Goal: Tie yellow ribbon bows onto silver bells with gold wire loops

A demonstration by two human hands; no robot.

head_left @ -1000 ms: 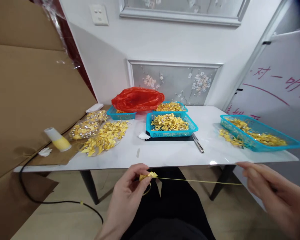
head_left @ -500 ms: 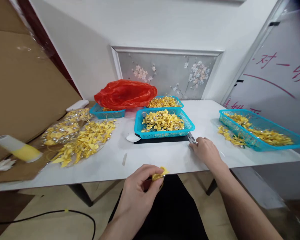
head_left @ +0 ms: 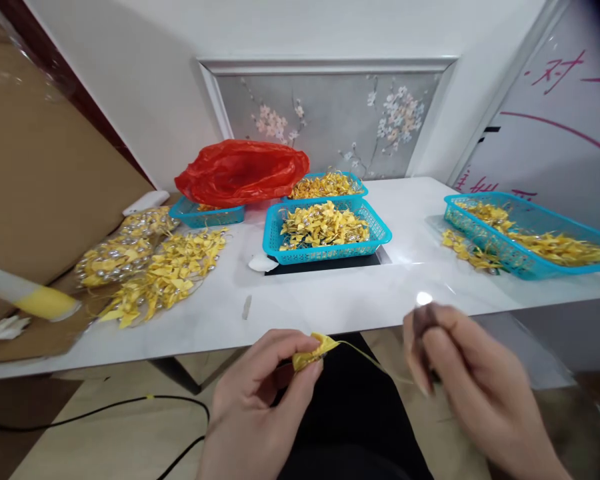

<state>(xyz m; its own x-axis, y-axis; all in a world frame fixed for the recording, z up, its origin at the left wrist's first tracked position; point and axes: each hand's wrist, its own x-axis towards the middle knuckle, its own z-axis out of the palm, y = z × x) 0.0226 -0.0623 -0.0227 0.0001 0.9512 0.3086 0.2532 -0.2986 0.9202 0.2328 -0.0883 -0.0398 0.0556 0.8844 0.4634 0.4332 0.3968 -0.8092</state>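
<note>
My left hand [head_left: 267,393] pinches a folded piece of yellow ribbon [head_left: 314,352] between thumb and fingertips, above my lap at the table's front edge. From the ribbon a thin yellowish cord [head_left: 363,353] runs right, toward my right hand [head_left: 473,373]. That hand is closed and smeared by motion. It grips what appear to be small metal thread snips [head_left: 425,320], dark and blurred, near a bright glint. Whether the cord's far end is held there I cannot tell.
A blue basket [head_left: 325,255] of yellow ribbon-and-bead pieces stands mid-table. Another blue basket [head_left: 545,267] stands right, loose pieces [head_left: 470,252] beside it. A red plastic bag [head_left: 240,173] lies behind; a yellow heap [head_left: 173,273] and a tube [head_left: 35,293] lie left.
My right hand has come back from the metal tool's place beside the middle basket, toward my left hand, carrying it. The cord from the ribbon now shows stretched rightward. The view has tilted down.
</note>
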